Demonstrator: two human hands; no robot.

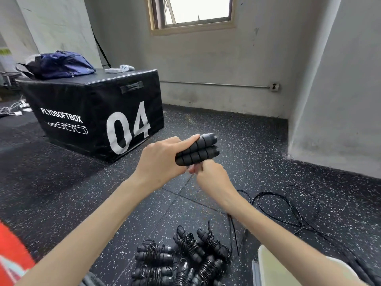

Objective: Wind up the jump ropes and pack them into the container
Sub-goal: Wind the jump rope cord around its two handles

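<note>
Between both hands (181, 166) sit paired handles (198, 149) (left gripping).

Black ribbed handles (198, 150), pair side by side. Black thin cord (288, 211) looped on floor (61, 193); floor dark grey-black with white speckle pattern. Wound ropes (181, 259) all black. Plyo box (92, 112) black, white "04" and white lettering plus white outline icons. Bag (59, 65) navy blue. Walls (226, 58) pale grey, scuffed. Red-orange patch (12, 254) at lower left edge. Container (274, 267) pale cream.

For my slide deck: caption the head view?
Left hand grips paired handles; right hand pinches the cord beneath.
</note>
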